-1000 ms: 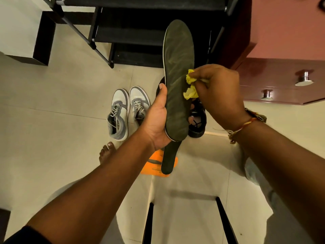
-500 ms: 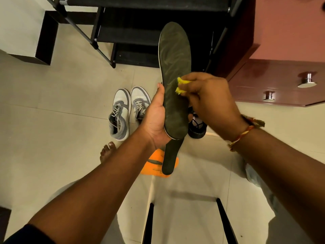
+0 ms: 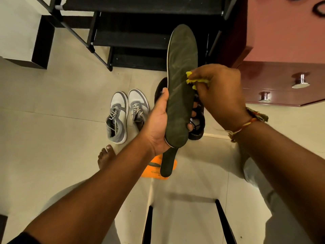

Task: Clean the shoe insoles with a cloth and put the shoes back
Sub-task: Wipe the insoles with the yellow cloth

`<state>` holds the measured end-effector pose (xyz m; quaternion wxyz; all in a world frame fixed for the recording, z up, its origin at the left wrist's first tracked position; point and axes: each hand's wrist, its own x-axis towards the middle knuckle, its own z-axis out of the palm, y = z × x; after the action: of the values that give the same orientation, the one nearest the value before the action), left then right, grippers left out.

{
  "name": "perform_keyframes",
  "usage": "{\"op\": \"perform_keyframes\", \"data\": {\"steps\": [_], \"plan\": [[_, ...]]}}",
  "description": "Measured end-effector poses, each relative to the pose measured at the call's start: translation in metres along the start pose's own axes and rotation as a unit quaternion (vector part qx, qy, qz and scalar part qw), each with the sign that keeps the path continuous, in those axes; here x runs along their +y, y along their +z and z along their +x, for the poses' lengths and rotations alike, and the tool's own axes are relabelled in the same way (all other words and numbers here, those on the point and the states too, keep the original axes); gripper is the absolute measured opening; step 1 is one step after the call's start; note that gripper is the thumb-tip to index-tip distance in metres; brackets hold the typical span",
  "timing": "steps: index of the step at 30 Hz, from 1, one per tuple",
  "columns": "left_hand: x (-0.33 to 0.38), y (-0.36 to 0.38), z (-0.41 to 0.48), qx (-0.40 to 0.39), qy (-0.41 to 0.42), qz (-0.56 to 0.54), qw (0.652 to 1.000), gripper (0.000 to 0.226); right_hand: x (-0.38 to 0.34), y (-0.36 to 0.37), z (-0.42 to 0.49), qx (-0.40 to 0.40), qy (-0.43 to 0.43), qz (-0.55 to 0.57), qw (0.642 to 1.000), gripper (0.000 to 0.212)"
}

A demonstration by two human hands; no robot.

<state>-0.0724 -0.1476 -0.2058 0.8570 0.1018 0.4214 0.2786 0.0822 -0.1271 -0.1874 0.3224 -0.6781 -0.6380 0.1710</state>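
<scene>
Your right hand (image 3: 221, 92) is hiding most of the yellow cloth (image 3: 189, 77). The insole (image 3: 181, 76) you are holding is covering much of the black shoe (image 3: 197, 133). The orange sheet's (image 3: 151, 170) print is showing too small to read.

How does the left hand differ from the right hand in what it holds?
The left hand grips the dark green insole near its heel end, thumb on one edge, fingers round the other; the right hand pinches a bunched yellow cloth against the insole's face. The right wrist wears a thread bracelet; the left wrist is bare. Both work on one insole.
</scene>
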Motion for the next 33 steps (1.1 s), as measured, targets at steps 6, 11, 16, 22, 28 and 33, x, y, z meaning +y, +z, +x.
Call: {"op": "perform_keyframes", "data": {"steps": [6, 11, 16, 22, 28, 33], "plan": [[0.006, -0.005, 0.0, 0.015, 0.012, -0.024, 1.0, 0.06, -0.036, 0.013, -0.029, -0.068, 0.013, 0.135, 0.988, 0.033], [0.003, -0.007, 0.003, 0.017, 0.015, -0.017, 1.0, 0.055, -0.029, 0.015, -0.024, -0.041, -0.011, 0.094, 0.995, 0.029], [-0.003, -0.003, 0.002, -0.007, -0.004, 0.024, 1.0, 0.062, 0.0, 0.0, -0.002, 0.04, 0.035, 0.052, 0.997, 0.024], [0.011, -0.006, 0.002, 0.0, 0.019, -0.011, 1.0, 0.053, -0.031, 0.017, -0.029, -0.046, 0.006, 0.12, 0.992, 0.022], [0.032, -0.011, 0.001, 0.038, 0.064, -0.046, 0.996, 0.049, -0.054, 0.024, -0.057, -0.131, -0.018, 0.184, 0.974, 0.03], [0.035, -0.013, 0.001, 0.021, 0.058, -0.077, 0.995, 0.056, -0.044, 0.027, -0.05, -0.114, -0.029, 0.124, 0.985, 0.027]]}}
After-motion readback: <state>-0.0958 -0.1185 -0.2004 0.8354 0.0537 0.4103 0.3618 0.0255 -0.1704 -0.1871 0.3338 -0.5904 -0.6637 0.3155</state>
